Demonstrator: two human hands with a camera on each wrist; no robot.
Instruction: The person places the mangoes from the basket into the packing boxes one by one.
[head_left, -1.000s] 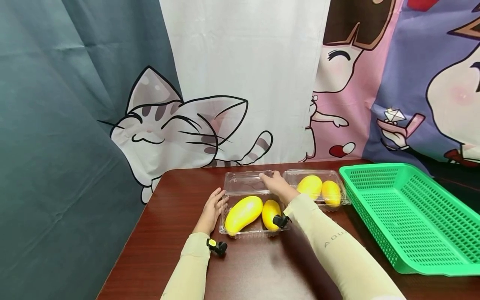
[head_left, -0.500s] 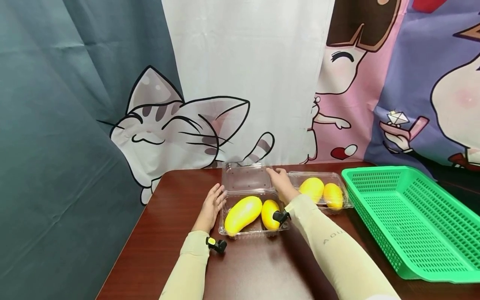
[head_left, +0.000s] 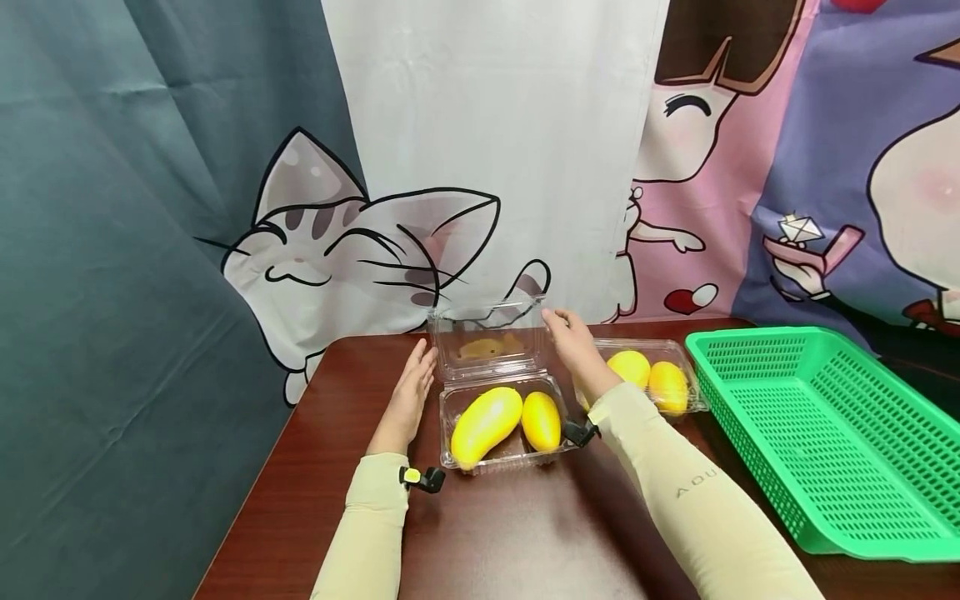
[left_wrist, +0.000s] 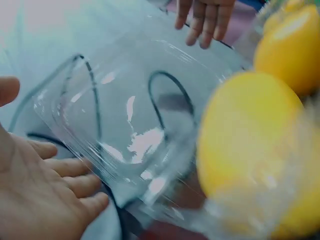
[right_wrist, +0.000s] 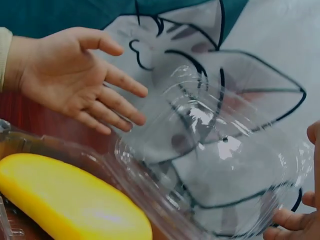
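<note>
In the head view a clear plastic clamshell box (head_left: 510,460) holds a long yellow mango (head_left: 486,427) and a smaller yellow mango (head_left: 542,422). Its transparent lid (head_left: 491,337) stands raised, tilted back behind the base. My left hand (head_left: 408,396) is at the lid's left side, fingers extended; in the left wrist view these fingers (left_wrist: 75,175) meet or nearly meet the lid's edge. At the lid's right edge is my right hand (head_left: 576,343), its fingers fairly straight. Only part of the right hand (right_wrist: 297,220) shows in the right wrist view, so its contact is hard to judge.
Right of this box, a second clear clamshell box (head_left: 693,398), partly hidden by my right arm, contains yellow mangoes (head_left: 667,387). A green plastic basket (head_left: 806,529) stands at the table's right. Behind the brown table (head_left: 300,500) hangs a printed cloth (head_left: 487,125).
The lid has swung up from lying back nearly flat to standing tilted. My right hand has risen with it along its right edge. My left hand has moved slightly up and left.
</note>
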